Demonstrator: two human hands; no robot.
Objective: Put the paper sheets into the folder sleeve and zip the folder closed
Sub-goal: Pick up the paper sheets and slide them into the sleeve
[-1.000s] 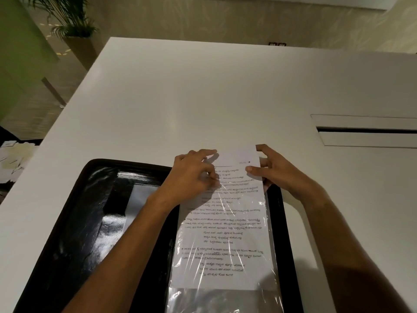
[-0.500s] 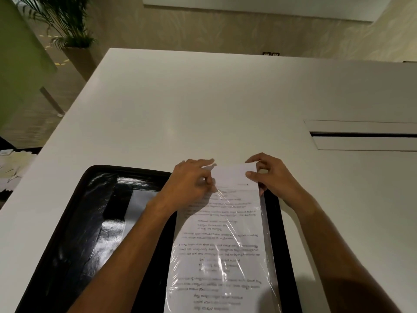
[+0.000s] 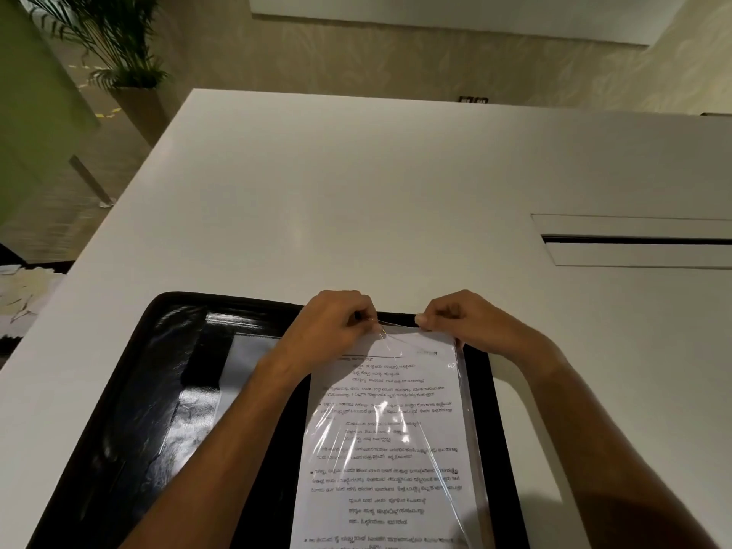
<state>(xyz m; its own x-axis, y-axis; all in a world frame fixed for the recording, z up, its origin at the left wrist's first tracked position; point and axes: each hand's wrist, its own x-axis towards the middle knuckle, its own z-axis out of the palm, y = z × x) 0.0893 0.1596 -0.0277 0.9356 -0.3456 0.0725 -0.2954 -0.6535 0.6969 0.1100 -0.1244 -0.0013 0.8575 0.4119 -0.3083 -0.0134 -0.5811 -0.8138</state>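
Observation:
An open black zip folder [image 3: 130,422] lies on the white table [image 3: 356,215] at the near edge. On its right half a clear plastic sleeve [image 3: 465,394] covers a printed paper sheet [image 3: 388,449], which sits fully inside it. My left hand [image 3: 336,322] pinches the sleeve's top edge at the left corner. My right hand [image 3: 463,315] pinches the same edge at the right corner. Both hands are at the folder's far rim. The folder's left half shows shiny black pockets and a pale insert [image 3: 245,362].
A recessed cable slot [image 3: 633,239] runs across the table at the right. A potted palm [image 3: 119,53] stands on the floor past the table's far left corner. Loose papers [image 3: 20,287] lie off the table at the left.
The sheet has slid down fully into the sleeve. Both hands moved to the sleeve's top edge and closed on its corners. The view tilted up slightly.

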